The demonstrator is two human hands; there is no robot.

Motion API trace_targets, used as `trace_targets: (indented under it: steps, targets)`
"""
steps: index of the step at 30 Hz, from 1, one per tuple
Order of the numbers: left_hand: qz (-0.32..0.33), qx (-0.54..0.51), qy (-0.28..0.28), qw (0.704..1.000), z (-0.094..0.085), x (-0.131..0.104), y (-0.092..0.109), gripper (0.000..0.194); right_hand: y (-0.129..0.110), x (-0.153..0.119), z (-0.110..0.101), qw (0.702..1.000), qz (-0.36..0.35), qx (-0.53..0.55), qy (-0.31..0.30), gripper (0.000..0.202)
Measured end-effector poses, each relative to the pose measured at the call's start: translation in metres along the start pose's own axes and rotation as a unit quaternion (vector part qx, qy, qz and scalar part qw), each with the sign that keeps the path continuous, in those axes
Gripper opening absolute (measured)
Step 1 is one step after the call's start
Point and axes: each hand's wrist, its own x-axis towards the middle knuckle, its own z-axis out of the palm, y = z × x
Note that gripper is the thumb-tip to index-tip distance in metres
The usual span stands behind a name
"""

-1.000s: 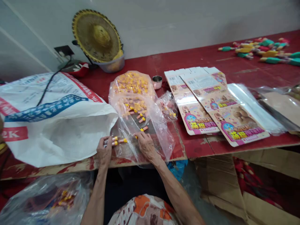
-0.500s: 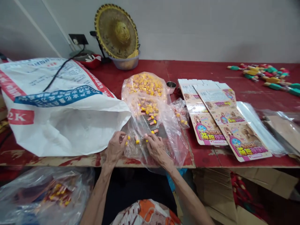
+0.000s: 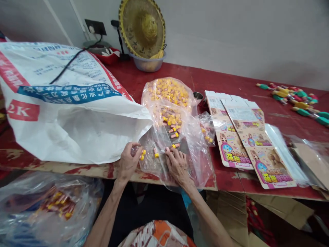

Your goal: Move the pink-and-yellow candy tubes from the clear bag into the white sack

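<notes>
My left hand point(image 3: 129, 160) is closed around a few small pink tubes with yellow caps point(image 3: 141, 155) at the near edge of the red table point(image 3: 231, 80). My right hand point(image 3: 177, 165) rests palm down on a clear plastic bag point(image 3: 191, 137), fingertips touching a loose capped tube point(image 3: 175, 145). One more tube point(image 3: 155, 153) lies between my hands. A heap of the same yellow-capped tubes point(image 3: 169, 94) fills the far end of the bag.
A large white woven sack point(image 3: 64, 106) lies open at the left. Flat printed cartons point(image 3: 246, 137) and clear sleeves point(image 3: 285, 151) sit at the right. Colourful toys point(image 3: 295, 97) lie far right. A straw hat point(image 3: 142, 27) leans over a bowl. Another plastic bag point(image 3: 43, 209) is below left.
The view has swung left and down. My left hand has gathered the tubes tighter in its fingers, and my right hand has slid slightly toward the loose tubes on the bag.
</notes>
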Motion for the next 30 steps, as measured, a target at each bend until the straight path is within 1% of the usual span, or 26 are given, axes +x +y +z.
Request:
trace_targets:
  steps: [1,2,4,5,6,7,9,10,11,13,14,16,18,19,20,21,22,23,25,27,28,30]
  targets:
    - [0.054,0.072,-0.001,0.996,0.003,-0.003,0.004,0.013,0.001,-0.001,0.002,1.0,-0.002,-0.006,-0.001,0.033]
    - [0.112,0.146,-0.018,0.983,0.007,-0.006,0.008,0.01,0.001,-0.002,0.004,1.0,-0.004,-0.007,0.001,0.032]
    - [0.214,0.262,-0.072,0.939,0.012,-0.008,0.019,0.018,0.002,-0.002,0.006,1.0,-0.017,0.0,0.007,0.031]
    - [0.245,0.292,-0.087,0.92,0.014,-0.008,0.024,0.021,0.003,-0.002,0.007,1.0,-0.027,0.003,0.013,0.031]
    - [0.259,0.306,-0.084,0.912,0.016,-0.008,0.027,0.021,0.004,-0.002,0.008,0.999,-0.039,0.007,0.02,0.031]
    - [0.26,0.307,-0.061,0.914,0.017,-0.008,0.029,0.021,0.006,-0.002,0.009,0.998,-0.047,0.011,0.028,0.031]
    - [0.239,0.289,-0.001,0.927,0.02,-0.008,0.027,0.022,0.01,-0.004,0.011,0.998,-0.052,0.019,0.038,0.031]
    - [0.23,0.273,0.013,0.934,0.022,-0.008,0.025,0.023,0.012,-0.005,0.012,0.998,-0.049,0.02,0.041,0.031]
    - [0.222,0.251,0.009,0.942,0.024,-0.008,0.021,0.024,0.014,-0.006,0.013,0.998,-0.046,0.02,0.042,0.031]
    - [0.202,0.173,-0.033,0.963,0.026,-0.006,0.014,0.023,0.014,-0.007,0.012,0.998,-0.04,0.014,0.041,0.031]
    - [0.179,0.11,-0.057,0.976,0.025,-0.003,0.01,0.02,0.014,-0.007,0.011,0.999,-0.036,0.012,0.035,0.03]
    - [0.098,-0.039,-0.082,0.991,0.021,0.002,0.004,0.015,0.012,-0.006,0.009,0.999,-0.029,0.009,0.023,0.03]
    - [-0.006,-0.169,-0.082,0.982,0.014,0.006,-0.001,0.019,0.01,-0.004,0.007,1.0,-0.021,0.007,0.022,0.03]
    - [-0.052,-0.209,-0.077,0.973,0.01,0.006,-0.002,0.024,0.009,-0.004,0.007,1.0,-0.017,0.005,0.026,0.031]
    - [-0.083,-0.23,-0.068,0.967,0.007,0.006,-0.002,0.028,0.009,-0.003,0.007,0.999,-0.014,0.002,0.033,0.032]
    - [-0.092,-0.233,-0.055,0.967,0.004,0.005,-0.003,0.03,0.009,-0.002,0.008,0.999,-0.01,0.0,0.039,0.033]
    - [-0.076,-0.218,-0.037,0.972,0.002,0.004,-0.003,0.03,0.009,-0.001,0.008,0.999,-0.005,-0.002,0.042,0.034]
    - [-0.037,-0.184,-0.02,0.982,0.001,0.003,-0.003,0.027,0.009,-0.001,0.008,0.999,-0.001,-0.004,0.043,0.034]
    - [0.082,-0.077,-0.004,0.994,0.001,0.002,-0.003,0.019,0.009,0.002,0.008,0.999,0.0,-0.006,0.042,0.034]
    - [0.191,0.027,-0.028,0.981,0.003,0.004,-0.003,0.02,0.008,0.003,0.008,0.999,-0.003,-0.008,0.044,0.034]
    - [0.226,0.057,-0.044,0.971,0.004,0.005,-0.003,0.022,0.008,0.004,0.008,0.999,-0.005,-0.01,0.048,0.034]
    - [0.254,0.067,-0.052,0.964,0.004,0.006,0.0,0.021,0.008,0.004,0.009,0.998,-0.009,-0.005,0.059,0.034]
